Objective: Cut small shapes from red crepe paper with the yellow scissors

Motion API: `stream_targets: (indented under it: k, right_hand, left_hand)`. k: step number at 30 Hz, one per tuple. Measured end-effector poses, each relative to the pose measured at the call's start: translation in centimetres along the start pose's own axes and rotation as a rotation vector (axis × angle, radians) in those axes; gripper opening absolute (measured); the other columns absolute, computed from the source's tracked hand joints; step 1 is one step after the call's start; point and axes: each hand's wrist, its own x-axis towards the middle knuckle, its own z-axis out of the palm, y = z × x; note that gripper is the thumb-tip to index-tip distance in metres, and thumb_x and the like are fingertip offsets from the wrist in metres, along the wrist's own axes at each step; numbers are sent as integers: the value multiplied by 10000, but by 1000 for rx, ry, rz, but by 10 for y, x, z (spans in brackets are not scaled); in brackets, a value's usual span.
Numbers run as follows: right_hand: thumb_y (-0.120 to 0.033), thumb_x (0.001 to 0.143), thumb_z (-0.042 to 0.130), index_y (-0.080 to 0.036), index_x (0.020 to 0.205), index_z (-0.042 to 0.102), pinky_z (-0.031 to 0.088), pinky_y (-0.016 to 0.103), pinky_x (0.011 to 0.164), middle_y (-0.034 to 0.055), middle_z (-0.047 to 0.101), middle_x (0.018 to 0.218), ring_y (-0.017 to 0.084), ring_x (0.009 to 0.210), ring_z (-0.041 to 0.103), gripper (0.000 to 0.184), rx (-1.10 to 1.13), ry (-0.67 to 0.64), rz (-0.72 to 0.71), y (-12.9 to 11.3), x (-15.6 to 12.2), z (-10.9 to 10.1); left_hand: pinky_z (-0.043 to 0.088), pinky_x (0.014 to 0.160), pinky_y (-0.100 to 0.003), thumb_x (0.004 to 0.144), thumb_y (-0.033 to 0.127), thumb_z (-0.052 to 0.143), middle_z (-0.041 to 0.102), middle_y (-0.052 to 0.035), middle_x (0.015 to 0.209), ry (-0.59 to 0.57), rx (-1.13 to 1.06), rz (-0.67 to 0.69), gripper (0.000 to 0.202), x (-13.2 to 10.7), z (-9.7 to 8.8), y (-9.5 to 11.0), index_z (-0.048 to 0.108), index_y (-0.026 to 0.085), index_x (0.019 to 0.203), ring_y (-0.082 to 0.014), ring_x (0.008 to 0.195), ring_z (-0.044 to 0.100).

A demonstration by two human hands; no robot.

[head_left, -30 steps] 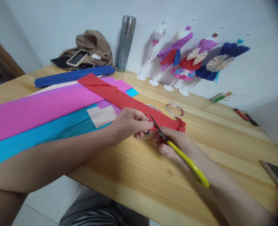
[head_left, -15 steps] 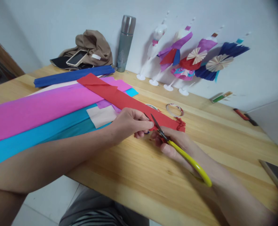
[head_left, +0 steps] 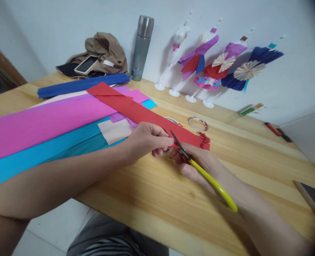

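Note:
My right hand (head_left: 193, 161) is closed around a pair of scissors (head_left: 208, 177) with yellow handles and dark blades. The blades point up and left, parted a little, at the fingertips of my left hand (head_left: 154, 139). Thumb and fingers of that hand are pinched together; what they hold is too small and hidden to make out, though red shows between the hands. Directly behind both hands lies a long strip of red paper (head_left: 144, 113), with a crumpled red scrap (head_left: 204, 137) on its right end. A cream paper piece (head_left: 115, 131) lies beside my left wrist.
Pink paper (head_left: 53, 117) and blue paper (head_left: 74, 140) spread to the left, a dark blue roll (head_left: 83, 85) behind them. A tape ring (head_left: 198, 124), a thermos (head_left: 142, 49), a cap (head_left: 104, 49), a phone (head_left: 86, 65) and several dressed figurines (head_left: 218, 67) stand or lie farther back.
The yellow handles and my right hand have shifted very slightly left. My left hand and the papers look the same.

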Motion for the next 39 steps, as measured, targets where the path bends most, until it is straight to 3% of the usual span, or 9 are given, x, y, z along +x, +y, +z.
stream_targets:
  k: [9,23,29,39]
  right_hand:
    - [-721,907,488,-213,816,505,312,299,562,-1,470,728,161,649,411,516,43,83,-74,10,4,8]
    - [-751,877,500,-220,855,548,320,308,559,3,464,715,160,630,383,534,170,78,-34,7,6,8]
    - [-772,850,528,-212,823,562,315,297,561,-17,456,683,144,605,371,561,227,164,-16,2,5,13]
    - [-790,850,503,-208,887,600,312,291,499,-19,459,635,128,547,361,591,214,171,-1,3,4,13]
  left_hand:
    - [435,437,-159,775,132,681,573,25,449,-3,-23,29,224,2,-2,-7,622,124,559,-57,410,519]
    - [424,447,-164,797,157,681,575,14,454,15,-44,28,264,0,-1,-4,620,122,542,-58,424,517]
    - [420,456,-162,794,168,680,582,12,464,-3,-71,44,259,0,0,-5,623,122,546,-57,438,525]
    - [429,480,-182,773,215,694,594,14,498,-4,-125,86,227,1,1,-15,615,134,576,-65,464,538]
